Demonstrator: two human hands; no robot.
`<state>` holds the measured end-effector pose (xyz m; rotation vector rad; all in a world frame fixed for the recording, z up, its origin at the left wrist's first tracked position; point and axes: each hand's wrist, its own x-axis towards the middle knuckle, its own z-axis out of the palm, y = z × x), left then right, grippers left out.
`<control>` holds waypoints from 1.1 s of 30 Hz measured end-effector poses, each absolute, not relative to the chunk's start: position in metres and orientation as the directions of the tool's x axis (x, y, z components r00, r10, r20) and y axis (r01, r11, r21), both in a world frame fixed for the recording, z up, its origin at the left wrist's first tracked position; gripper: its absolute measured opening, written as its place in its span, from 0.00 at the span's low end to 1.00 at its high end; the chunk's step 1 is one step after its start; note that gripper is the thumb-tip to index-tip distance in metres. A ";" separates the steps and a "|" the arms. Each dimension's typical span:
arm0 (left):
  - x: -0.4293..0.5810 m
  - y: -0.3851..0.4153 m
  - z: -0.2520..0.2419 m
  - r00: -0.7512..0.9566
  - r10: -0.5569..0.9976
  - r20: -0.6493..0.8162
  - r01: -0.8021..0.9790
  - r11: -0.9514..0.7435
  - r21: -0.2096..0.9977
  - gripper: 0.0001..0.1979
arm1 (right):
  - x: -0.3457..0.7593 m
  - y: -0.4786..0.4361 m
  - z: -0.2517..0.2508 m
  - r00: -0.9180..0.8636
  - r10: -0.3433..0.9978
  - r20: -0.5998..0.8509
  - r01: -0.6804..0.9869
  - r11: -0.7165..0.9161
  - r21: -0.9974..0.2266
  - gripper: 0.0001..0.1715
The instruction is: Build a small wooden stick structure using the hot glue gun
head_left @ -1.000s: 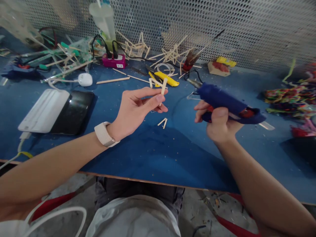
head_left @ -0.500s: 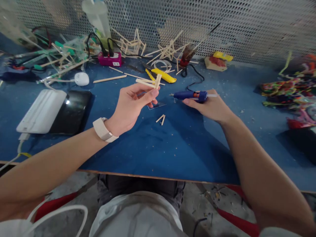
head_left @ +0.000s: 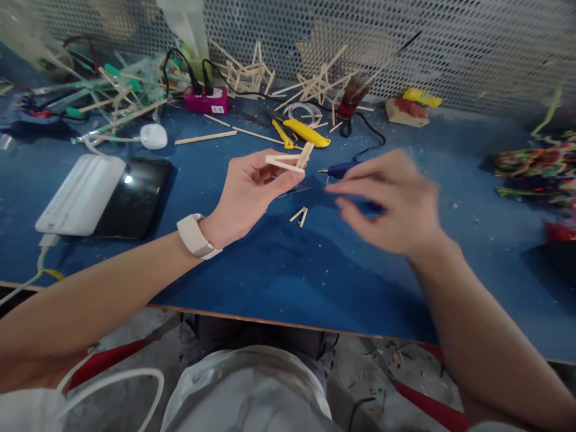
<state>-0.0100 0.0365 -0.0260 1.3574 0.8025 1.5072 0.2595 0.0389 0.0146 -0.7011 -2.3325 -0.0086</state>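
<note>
My left hand [head_left: 247, 195] is closed on a small wooden stick frame [head_left: 306, 155], pinched between thumb and fingers above the table. The frame's pale sticks meet at angles, and part of it is hidden by the fingers. My right hand [head_left: 391, 204], blurred by motion, has thumb and forefinger apart with nothing visible between them. Behind it a blue glue gun [head_left: 338, 170] lies on the table, its nozzle pointing left and its body mostly covered by the hand. Two short sticks joined in a V [head_left: 303, 215] rest on the blue table [head_left: 270, 270] between my hands.
Yellow cutters [head_left: 308, 133] lie beyond my left hand, near a pink power adapter [head_left: 207, 100]. Stick structures [head_left: 249, 75] stand against the perforated metal panel [head_left: 405, 36]. A white power bank [head_left: 81, 195] and a black phone [head_left: 135, 198] are at left, colourful yarn [head_left: 540, 171] at right.
My right hand has let go of the glue gun, which now lies on the table, and moved slightly toward me. My left hand has tilted the stick frame. The view has shifted slightly.
</note>
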 end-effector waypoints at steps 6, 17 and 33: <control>-0.009 0.033 -0.022 0.066 0.908 0.413 -0.207 -0.393 0.896 0.15 | 0.233 0.037 -0.017 -0.815 0.525 0.243 0.479 0.848 -0.226 0.23; -0.009 0.031 -0.018 0.054 0.912 0.406 -0.148 -0.395 0.907 0.17 | 0.236 0.038 -0.005 -0.658 0.717 0.232 0.497 0.644 -0.581 0.04; -0.008 0.030 -0.014 0.028 0.908 0.417 -0.110 -0.412 0.905 0.20 | 0.237 0.033 0.001 -0.636 0.752 0.174 0.566 0.608 -0.557 0.05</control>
